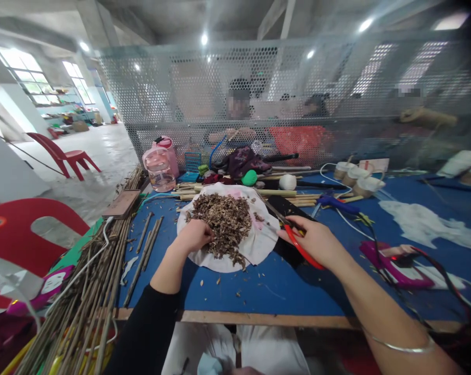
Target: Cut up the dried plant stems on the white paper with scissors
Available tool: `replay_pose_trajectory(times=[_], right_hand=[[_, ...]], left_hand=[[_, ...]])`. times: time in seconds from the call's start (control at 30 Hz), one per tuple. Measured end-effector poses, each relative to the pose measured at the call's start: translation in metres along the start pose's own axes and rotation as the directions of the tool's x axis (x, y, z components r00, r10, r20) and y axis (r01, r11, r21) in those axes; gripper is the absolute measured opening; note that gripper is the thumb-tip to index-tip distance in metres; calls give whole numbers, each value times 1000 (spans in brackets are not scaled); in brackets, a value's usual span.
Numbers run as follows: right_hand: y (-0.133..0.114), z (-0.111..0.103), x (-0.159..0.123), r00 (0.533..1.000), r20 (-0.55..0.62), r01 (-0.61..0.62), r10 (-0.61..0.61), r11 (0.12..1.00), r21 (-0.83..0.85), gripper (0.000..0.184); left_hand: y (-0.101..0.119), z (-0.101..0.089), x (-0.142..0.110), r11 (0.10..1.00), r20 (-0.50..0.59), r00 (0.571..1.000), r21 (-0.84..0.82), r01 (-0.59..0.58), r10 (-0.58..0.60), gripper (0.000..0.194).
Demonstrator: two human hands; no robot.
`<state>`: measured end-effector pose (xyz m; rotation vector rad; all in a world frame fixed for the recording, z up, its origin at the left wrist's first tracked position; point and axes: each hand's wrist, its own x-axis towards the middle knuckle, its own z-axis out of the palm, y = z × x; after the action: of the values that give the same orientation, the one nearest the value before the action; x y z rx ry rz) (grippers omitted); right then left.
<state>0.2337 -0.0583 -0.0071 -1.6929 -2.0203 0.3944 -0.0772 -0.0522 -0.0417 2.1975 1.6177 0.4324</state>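
A heap of dried brown plant bits (227, 219) lies on a round white cloth (263, 246) in the middle of the blue table. My left hand (195, 237) is at the heap's left edge, its fingers curled together against the bits; what they pinch is hidden. To the right of the cloth, my right hand (317, 244) grips a pair of scissors by its red handles (302, 250). The scissor blades point up and left, over the cloth's right edge. A few loose crumbs are scattered on the table in front of the cloth.
Long thin stalks (102, 276) are stacked along the left edge. Behind the cloth lie cut sticks (285, 192), a green ball (250, 178) and a white ball (287, 182). A blue glue gun (339, 204) and a magenta power strip (399, 271) with cords are at right.
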Motion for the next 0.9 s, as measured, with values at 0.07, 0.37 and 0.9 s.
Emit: replay_pose_trajectory(times=[0.07, 0.37, 0.9], right_hand=[[-12, 4, 5, 997, -44, 63, -60, 996, 59, 43], [-51, 43, -8, 974, 154, 143, -164, 980, 138, 55], [-71, 58, -6, 929, 141, 315, -341, 932, 181, 59]], left_hand=[[3, -3, -1, 997, -65, 998, -84, 0, -6, 17], [28, 2, 4, 483, -121, 964, -875, 10, -238, 34], [39, 12, 5, 211, 14, 978, -976, 59, -209, 33]])
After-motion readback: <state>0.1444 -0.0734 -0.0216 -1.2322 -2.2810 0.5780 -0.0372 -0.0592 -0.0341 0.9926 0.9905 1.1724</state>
